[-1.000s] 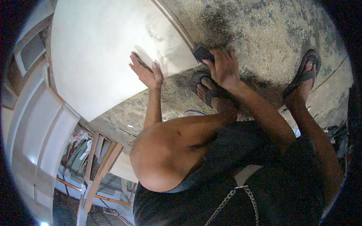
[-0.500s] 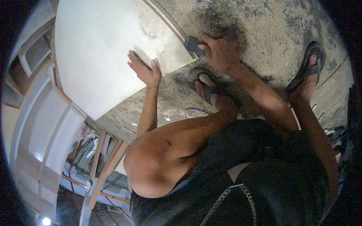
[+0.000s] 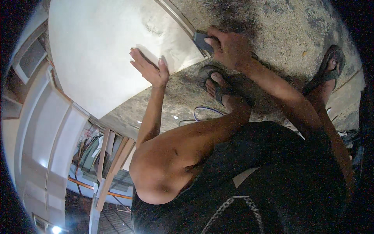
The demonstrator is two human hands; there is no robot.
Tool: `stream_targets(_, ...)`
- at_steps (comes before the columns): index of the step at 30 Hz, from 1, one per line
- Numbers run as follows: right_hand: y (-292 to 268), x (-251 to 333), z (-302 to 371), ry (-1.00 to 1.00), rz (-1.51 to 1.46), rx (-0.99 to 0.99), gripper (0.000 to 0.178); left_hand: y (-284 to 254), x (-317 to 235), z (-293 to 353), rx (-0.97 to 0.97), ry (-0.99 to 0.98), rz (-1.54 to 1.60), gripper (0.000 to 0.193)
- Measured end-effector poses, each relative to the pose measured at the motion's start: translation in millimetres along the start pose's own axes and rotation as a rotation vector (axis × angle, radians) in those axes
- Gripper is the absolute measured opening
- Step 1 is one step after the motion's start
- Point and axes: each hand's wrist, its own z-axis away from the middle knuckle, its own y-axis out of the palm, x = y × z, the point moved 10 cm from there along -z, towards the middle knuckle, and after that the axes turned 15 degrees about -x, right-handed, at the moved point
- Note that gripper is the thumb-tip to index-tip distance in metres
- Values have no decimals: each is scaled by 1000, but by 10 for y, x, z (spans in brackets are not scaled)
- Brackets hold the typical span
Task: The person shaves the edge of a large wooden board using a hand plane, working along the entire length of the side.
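Observation:
A large white panel with a framed edge lies low over the rough ground. My left hand rests on its near part, fingers stretched out and thumb apart, holding nothing. At the panel's right edge, close to the near corner, my right hand grips a dark grey rectangular block. The block's left end touches the edge; its right end is hidden under my fingers. Its exact kind I cannot make out.
My sandalled left foot is just below the panel's corner, the other sandal farther right. A thin cable loop lies near my shin. Wooden boards and long pale panels stand at the left.
The view has shifted slightly, so the panel's corner sits higher and farther right. My right hand, still gripping the block, is tilted a little differently at the edge. My left hand stays on the panel.

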Motion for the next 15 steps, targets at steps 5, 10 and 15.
stream_targets(5, -36, -60, 161, -31, -11, -284, 17, 41, 26, 2, 5, -35, 8, 79)
stream_targets(10, -117, 42, 257, -163, -5, -481, 16, -7, 21, 2, -8, -52, 16, 77)
stream_targets(15, -14, -8, 156, -13, 36, -209, 31, 17, 91, -26, -17, -54, -3, 76)
